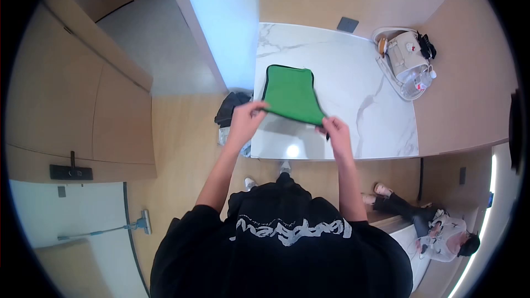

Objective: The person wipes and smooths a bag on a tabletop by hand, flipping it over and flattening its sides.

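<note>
A flat green pouch with black edging lies on the white marbled counter, its near edge lifted slightly. My left hand pinches the near left corner between thumb and fingers. At the near right corner, my right hand is closed on the pouch, and a small dark tab hangs beside its fingers. The pouch's far edge rests on the counter, away from both hands.
A cream handbag and a clear plastic bottle are at the counter's back right. Dark clothing is piled left of the counter. A person sits at the lower right. A mop is at the lower left.
</note>
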Demonstrator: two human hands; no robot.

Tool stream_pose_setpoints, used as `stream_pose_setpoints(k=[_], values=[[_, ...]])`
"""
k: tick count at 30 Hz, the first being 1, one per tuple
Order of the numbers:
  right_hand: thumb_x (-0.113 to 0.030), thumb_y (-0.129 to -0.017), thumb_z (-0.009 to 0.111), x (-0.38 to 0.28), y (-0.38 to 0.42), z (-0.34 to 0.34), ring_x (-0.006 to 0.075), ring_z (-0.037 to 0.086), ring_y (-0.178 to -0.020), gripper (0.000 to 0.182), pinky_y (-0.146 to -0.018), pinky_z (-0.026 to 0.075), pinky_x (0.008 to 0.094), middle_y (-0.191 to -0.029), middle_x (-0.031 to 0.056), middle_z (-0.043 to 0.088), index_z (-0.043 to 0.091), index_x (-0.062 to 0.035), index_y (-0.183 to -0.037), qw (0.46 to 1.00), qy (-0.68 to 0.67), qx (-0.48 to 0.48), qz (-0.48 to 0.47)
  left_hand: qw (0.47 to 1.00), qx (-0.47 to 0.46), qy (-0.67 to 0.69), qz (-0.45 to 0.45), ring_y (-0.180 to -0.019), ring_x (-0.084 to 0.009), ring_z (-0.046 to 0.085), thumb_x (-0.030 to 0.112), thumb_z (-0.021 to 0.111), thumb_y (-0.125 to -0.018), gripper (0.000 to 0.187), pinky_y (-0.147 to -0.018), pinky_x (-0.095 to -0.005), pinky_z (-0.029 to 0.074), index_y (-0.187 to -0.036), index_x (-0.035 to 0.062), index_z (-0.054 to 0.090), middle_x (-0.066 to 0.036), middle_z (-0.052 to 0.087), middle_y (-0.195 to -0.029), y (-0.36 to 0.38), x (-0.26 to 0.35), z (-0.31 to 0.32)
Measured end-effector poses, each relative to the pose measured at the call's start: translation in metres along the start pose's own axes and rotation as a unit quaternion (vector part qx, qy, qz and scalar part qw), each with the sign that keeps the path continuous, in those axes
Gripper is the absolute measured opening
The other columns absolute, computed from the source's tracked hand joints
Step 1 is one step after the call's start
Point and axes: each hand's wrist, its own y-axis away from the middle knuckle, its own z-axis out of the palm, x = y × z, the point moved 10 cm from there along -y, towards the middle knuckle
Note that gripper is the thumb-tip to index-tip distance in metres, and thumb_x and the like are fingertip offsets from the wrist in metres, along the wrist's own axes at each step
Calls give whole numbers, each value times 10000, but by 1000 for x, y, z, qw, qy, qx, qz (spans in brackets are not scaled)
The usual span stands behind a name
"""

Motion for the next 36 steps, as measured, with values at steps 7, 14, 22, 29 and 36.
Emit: stream_pose_setpoints(k=[7,14,22,29,36], values=[[-32,-903,601,80,94,6,116,623,-645,168,-600,486,244,-729,70,660,614,29,-1060,990,-31,56,123,988,-100,42,-109,-680,-127,635,73,669,-833,154,-653,-268,506,-959,-7,703,-83,703,-809,113,-75,38],[-67,-935,605,28,38,21,84,603,-671,178,-618,470,224,-767,67,664,647,48,-1065,998,-53,5,21,978,-55,129,-154,-647,-83,601,50,641,-875,128,-598,-235,470,-980,-22,661,-40,658,-771,61,-60,18],[-138,-869,652,-12,-69,44,306,562,-1210,741,-1004,446,361,-1323,248,547,273,15,-1488,993,87,53,-58,990,78,-114,-11,-1116,-345,544,170,688,-843,665,-950,-419,447,-1405,-4,380,-217,555,-1243,-44,-23,35],[-94,-813,607,52,-39,-5,368,456,-1298,774,-1060,379,438,-1372,277,473,249,-33,-1497,973,152,172,-31,947,-1,-310,79,-1358,-426,317,221,650,-855,634,-1098,-570,262,-1426,75,418,-214,347,-1481,-23,-15,117],[-204,-820,598,38,-58,-81,444,236,-1408,755,-1145,163,566,-1493,275,313,291,-29,-1486,834,444,326,-43,890,-8,-444,104,-1409,-435,240,340,602,-893,628,-1103,-654,179,-1466,176,406,-167,265,-1552,-51,-37,158]])
